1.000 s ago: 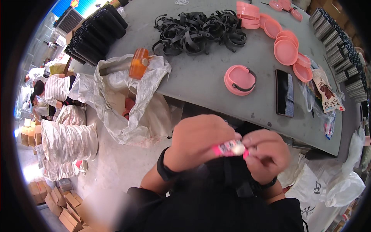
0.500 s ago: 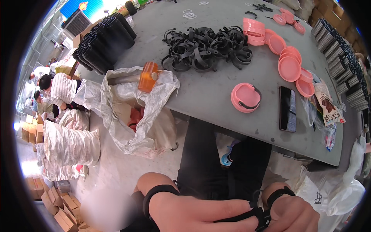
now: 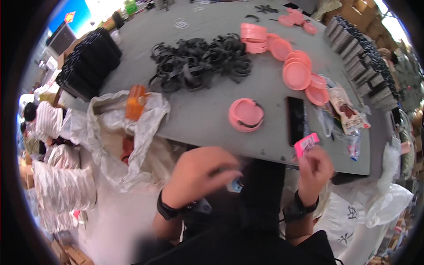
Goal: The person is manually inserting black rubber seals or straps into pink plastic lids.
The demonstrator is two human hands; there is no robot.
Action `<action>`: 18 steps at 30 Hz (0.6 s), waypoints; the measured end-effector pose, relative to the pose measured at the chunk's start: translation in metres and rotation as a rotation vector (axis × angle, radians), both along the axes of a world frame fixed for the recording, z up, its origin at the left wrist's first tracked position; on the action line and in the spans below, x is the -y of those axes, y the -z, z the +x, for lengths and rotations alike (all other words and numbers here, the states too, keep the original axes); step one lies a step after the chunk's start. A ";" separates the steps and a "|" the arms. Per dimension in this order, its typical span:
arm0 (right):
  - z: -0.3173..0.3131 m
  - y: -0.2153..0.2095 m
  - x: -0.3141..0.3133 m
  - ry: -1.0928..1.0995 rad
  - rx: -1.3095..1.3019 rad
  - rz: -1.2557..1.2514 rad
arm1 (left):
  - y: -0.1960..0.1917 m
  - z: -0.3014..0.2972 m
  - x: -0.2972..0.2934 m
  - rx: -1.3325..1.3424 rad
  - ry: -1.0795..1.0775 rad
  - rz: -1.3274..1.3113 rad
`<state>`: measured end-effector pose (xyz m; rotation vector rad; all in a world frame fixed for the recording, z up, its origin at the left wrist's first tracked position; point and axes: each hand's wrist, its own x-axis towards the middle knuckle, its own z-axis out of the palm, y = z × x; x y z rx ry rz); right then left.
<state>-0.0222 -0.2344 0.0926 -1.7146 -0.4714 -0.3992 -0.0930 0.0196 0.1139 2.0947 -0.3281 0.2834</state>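
My right hand (image 3: 316, 172) pinches a small bright pink packet (image 3: 305, 144) in front of the dark phone (image 3: 297, 120). Slightly blurred, my left hand (image 3: 198, 174) hovers by the table's front edge; its fingers curve with a gap to the thumb, and nothing shows between them. Beyond the hands, a round pink lid (image 3: 245, 113) with a dark strap loop lies on the grey table (image 3: 198, 121). A heap of black strap rings (image 3: 198, 59) sits farther back. Several pink lids (image 3: 297, 75) overlap in a row toward the right.
An open white woven sack (image 3: 152, 128) stands against the table's left front, an orange cup-like piece (image 3: 135, 102) on its rim. Black tubes (image 3: 90, 62) stand back left; more cylinders (image 3: 362, 62) line the right edge. A snack bag (image 3: 346, 110) lies near the right corner.
My hands, earlier together at the lower edge around a black band, have moved up and apart. A pink packet now shows in my right hand. The whole view has shifted.
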 end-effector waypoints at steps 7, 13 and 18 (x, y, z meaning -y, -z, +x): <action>0.086 0.071 0.166 0.620 -0.172 0.149 | 0.087 0.035 -0.043 -0.226 -0.244 -0.478; 0.139 0.092 0.314 0.926 -0.117 -0.002 | 0.113 0.095 -0.056 -0.282 -0.360 -0.809; 0.158 0.086 0.343 0.783 -0.429 -0.292 | 0.141 0.106 -0.054 -0.113 -0.495 -0.657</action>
